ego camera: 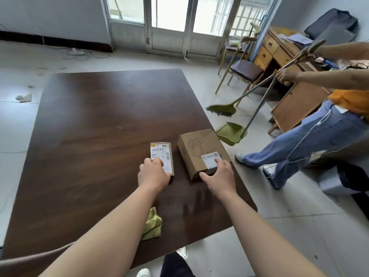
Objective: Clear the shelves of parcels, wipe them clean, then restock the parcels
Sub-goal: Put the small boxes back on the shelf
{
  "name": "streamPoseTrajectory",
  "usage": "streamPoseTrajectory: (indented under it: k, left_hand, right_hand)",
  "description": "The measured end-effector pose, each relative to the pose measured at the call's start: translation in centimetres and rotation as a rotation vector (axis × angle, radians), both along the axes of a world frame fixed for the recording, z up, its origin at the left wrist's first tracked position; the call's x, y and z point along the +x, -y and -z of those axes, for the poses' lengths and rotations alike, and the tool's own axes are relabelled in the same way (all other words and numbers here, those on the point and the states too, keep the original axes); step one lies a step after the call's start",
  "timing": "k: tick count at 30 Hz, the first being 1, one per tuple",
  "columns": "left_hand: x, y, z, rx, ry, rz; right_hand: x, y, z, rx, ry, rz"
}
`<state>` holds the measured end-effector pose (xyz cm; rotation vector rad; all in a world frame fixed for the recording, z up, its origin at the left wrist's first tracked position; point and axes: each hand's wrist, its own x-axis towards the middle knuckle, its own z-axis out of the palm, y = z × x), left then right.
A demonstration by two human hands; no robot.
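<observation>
Two cardboard parcels lie on a dark wooden table (83, 126). The small flat parcel (162, 154) carries a white shipping label; my left hand (152, 172) grips its near end. To its right lies a larger brown box (197, 148) with a line drawing and a white label. My right hand (219, 174) holds that box's near corner, thumb on the near side and fingers on the top. A yellow-green cloth (152, 224) lies crumpled on the table under my left forearm.
To the right of the table a person (311, 136) in jeans sweeps with a green broom (223, 108) and dustpan (231, 133). Behind them are a chair (243, 70) and a wooden desk (283, 56). Scraps lie on the tiled floor at left.
</observation>
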<state>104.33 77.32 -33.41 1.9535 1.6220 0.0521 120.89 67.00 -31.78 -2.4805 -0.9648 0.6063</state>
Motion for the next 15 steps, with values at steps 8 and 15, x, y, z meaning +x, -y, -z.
streamPoseTrajectory:
  k: [8, 15]
  left_hand:
    - [5.1, -3.2, 5.1, -0.097, -0.181, -0.125]
    - [7.7, -4.4, 8.4, -0.168, -0.267, -0.184]
  right_hand:
    - [5.3, -5.8, 4.7, -0.252, 0.073, -0.123]
    - [8.2, -8.7, 7.7, -0.456, 0.154, -0.181]
